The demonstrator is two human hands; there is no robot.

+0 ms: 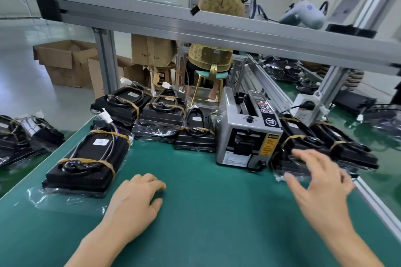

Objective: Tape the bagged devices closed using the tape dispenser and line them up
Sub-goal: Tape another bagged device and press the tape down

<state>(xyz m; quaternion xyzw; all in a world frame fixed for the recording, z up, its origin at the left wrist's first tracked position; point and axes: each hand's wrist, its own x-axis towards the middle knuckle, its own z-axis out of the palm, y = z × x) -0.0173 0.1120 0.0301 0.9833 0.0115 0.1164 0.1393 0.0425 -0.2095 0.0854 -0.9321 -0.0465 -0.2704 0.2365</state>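
Left hand point(135, 198) rests on the green mat point(206, 212) with fingers loosely curled, holding nothing; a bagged device point(86, 165) lies just to its left. Right hand point(321, 188) hovers with fingers spread, empty, near bagged devices point(321, 147) ahead; tape dispenser point(247, 134) stands between both hands, farther away.

Tape dispenser point(247, 130) between bagged devices point(86, 158) on table point(206, 223).

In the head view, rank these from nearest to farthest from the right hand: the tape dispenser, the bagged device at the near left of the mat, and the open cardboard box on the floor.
From the right hand:
1. Tape dispenser, just left of the hand, behind it on the mat.
2. Bagged device, across the mat at the near left, beyond the left hand.
3. Cardboard box, on the floor, far left, beyond the bench.
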